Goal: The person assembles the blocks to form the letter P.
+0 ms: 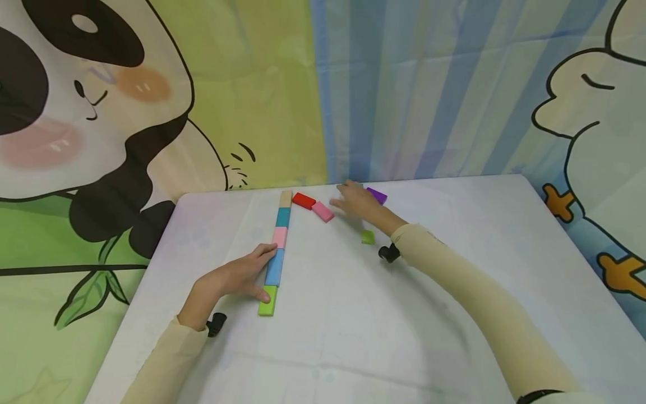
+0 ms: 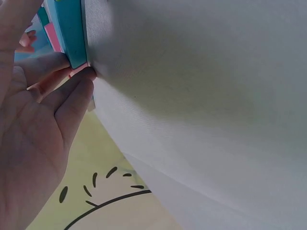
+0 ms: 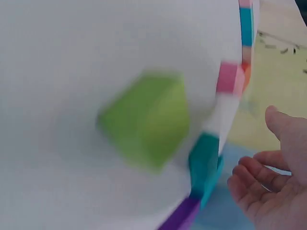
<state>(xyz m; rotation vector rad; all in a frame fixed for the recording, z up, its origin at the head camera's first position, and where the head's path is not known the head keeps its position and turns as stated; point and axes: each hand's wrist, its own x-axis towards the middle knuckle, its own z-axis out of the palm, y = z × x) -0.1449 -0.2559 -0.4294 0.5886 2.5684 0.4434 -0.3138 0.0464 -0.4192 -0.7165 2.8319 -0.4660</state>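
Five aligned blocks [image 1: 275, 265], left hand [image 1: 236, 276] touching

Beneath the fingers [image 1: 263, 250] lies a white desk [image 1: 333, 336]; beyond them, a blue-striped backdrop [image 1: 393, 84]; left, a printed panda [image 1: 113, 115].

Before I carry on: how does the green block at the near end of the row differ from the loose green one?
The row's green block adjoins the blue block; the loose green block sits apart. The left hand's thumb overlaps the row's green block in the head view; no hand covers the loose one. The row's block looks longer there, the loose one squarer. Both are green and lie on the white table.
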